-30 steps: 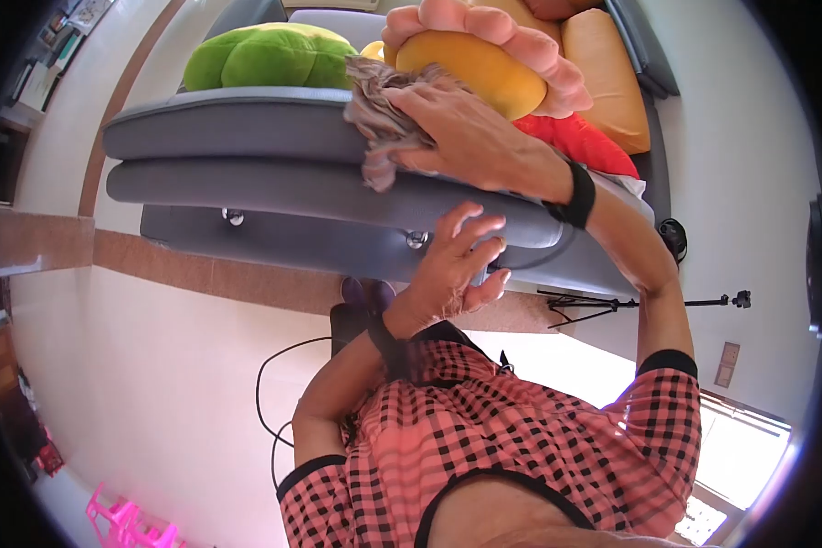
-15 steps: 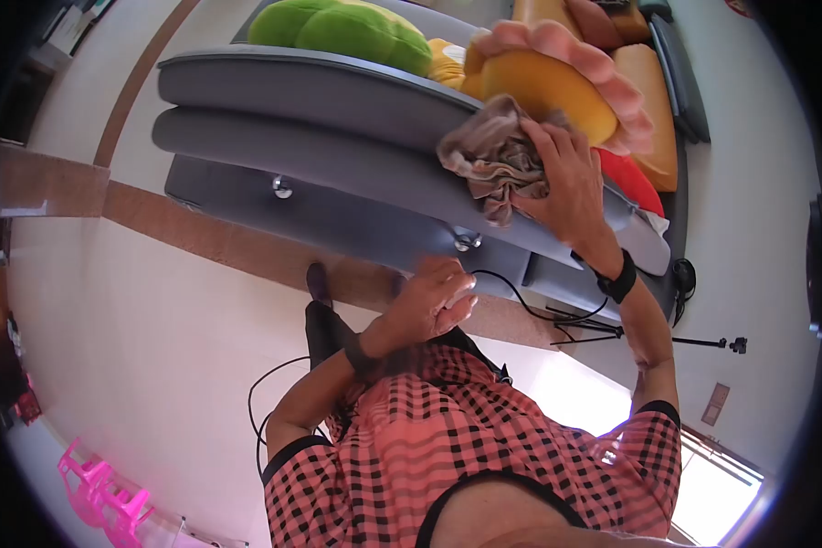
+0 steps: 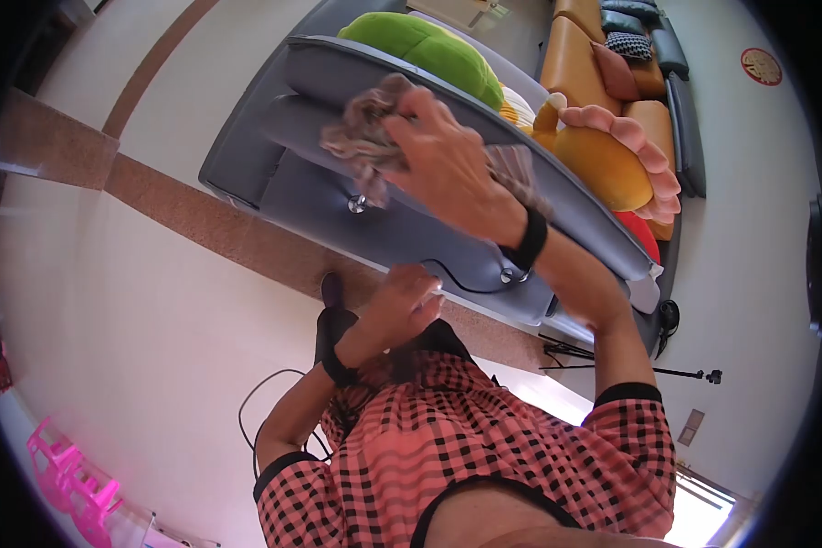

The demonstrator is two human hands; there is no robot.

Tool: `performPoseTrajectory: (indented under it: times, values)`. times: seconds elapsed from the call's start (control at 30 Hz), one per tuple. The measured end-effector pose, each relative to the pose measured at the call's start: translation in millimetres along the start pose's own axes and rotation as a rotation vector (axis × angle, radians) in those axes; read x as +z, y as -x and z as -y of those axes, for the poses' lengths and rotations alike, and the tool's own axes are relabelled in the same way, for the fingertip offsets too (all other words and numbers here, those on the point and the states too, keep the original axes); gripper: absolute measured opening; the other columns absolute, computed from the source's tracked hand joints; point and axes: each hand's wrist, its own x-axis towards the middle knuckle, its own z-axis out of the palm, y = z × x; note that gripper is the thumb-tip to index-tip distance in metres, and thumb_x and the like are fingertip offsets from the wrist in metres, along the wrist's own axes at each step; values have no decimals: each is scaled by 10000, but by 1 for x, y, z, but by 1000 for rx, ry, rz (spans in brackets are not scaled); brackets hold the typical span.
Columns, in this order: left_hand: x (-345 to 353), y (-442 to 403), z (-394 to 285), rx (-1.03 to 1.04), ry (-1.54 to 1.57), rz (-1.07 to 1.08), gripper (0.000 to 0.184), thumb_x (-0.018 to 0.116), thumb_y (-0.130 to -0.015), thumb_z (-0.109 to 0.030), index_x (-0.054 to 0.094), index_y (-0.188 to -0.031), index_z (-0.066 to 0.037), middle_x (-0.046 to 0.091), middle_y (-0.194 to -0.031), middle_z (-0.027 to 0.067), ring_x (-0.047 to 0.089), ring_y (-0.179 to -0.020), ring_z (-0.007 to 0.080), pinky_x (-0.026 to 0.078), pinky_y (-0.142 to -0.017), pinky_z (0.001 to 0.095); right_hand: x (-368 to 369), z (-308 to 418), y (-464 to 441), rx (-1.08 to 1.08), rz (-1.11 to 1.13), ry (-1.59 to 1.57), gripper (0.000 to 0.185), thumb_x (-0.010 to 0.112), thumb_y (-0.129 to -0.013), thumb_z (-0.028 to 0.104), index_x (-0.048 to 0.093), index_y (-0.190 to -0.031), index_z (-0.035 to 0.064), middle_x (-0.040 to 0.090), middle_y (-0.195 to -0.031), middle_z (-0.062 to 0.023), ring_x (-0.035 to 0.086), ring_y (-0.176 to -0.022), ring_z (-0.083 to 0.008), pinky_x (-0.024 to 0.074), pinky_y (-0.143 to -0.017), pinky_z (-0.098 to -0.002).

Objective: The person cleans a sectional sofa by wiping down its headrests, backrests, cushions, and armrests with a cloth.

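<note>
My right hand (image 3: 457, 173) grips a crumpled brown-and-grey cloth (image 3: 363, 132), and part of its striped end trails out behind the fingers. The cloth lies against the grey sofa (image 3: 310, 196), near the upper edge of its cushioned side. Held low in front of my body, my left hand (image 3: 397, 301) is curled closed. Something pale shows at its fingers, too small to name. A black cable (image 3: 466, 288) curves away close to that hand.
A green plush cushion (image 3: 420, 55) and a yellow-and-pink flower cushion (image 3: 603, 169) rest on the sofa. An orange sofa (image 3: 575, 64) stands behind. A black tripod (image 3: 612, 361) is at the right, with pink plastic chairs (image 3: 64, 466) at lower left.
My right hand has moved left along the sofa with the cloth. My left hand has shifted slightly left and down, still curled. The whole view has also turned.
</note>
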Motion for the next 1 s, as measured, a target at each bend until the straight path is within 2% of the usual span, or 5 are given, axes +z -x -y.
performPoseTrajectory:
  times: [0.2, 0.27, 0.47, 0.9, 1.0]
  values:
    - [-36, 15, 9, 32, -149, -130, 186, 614, -842, -65, 607, -1013, 7, 616, -1009, 209, 603, -901, 390, 500, -799, 428, 46, 38, -94, -119, 79, 106, 481, 816, -705, 312, 647, -1025, -5, 533, -1047, -186, 591, -936, -318, 529, -726, -396]
    - [-38, 17, 9, -11, -137, -131, 185, 605, -845, -52, 610, -1020, 8, 618, -1023, 213, 605, -904, 393, 502, -794, 429, 67, 49, -111, -156, -41, 12, 445, 793, -721, 322, 663, -1016, 15, 539, -1044, -187, 587, -929, -318, 521, -712, -398]
    - [-26, 30, 7, -216, -90, -123, 165, 609, -841, -65, 615, -983, 19, 620, -964, 182, 564, -955, 384, 460, -841, 452, 74, 48, -107, -211, 85, -48, 381, 769, -731, 330, 691, -1066, 168, 555, -1056, -119, 580, -950, -303, 504, -757, -425]
    - [67, 19, 11, -132, -169, 152, 196, 578, -859, -28, 597, -1048, 18, 632, -938, 190, 592, -931, 374, 461, -850, 449, -1, -43, 146, -379, 97, 232, 251, 662, -694, 234, 689, -935, 169, 507, -1100, 17, 469, -957, -177, 443, -790, -314]
    - [95, 14, 9, -91, -176, 192, 235, 593, -856, -38, 589, -1086, 7, 640, -934, 182, 591, -941, 387, 461, -853, 453, -25, -75, 199, -312, 7, 96, 388, 675, -642, 231, 698, -1028, 210, 532, -1128, 44, 507, -965, -162, 469, -758, -293]
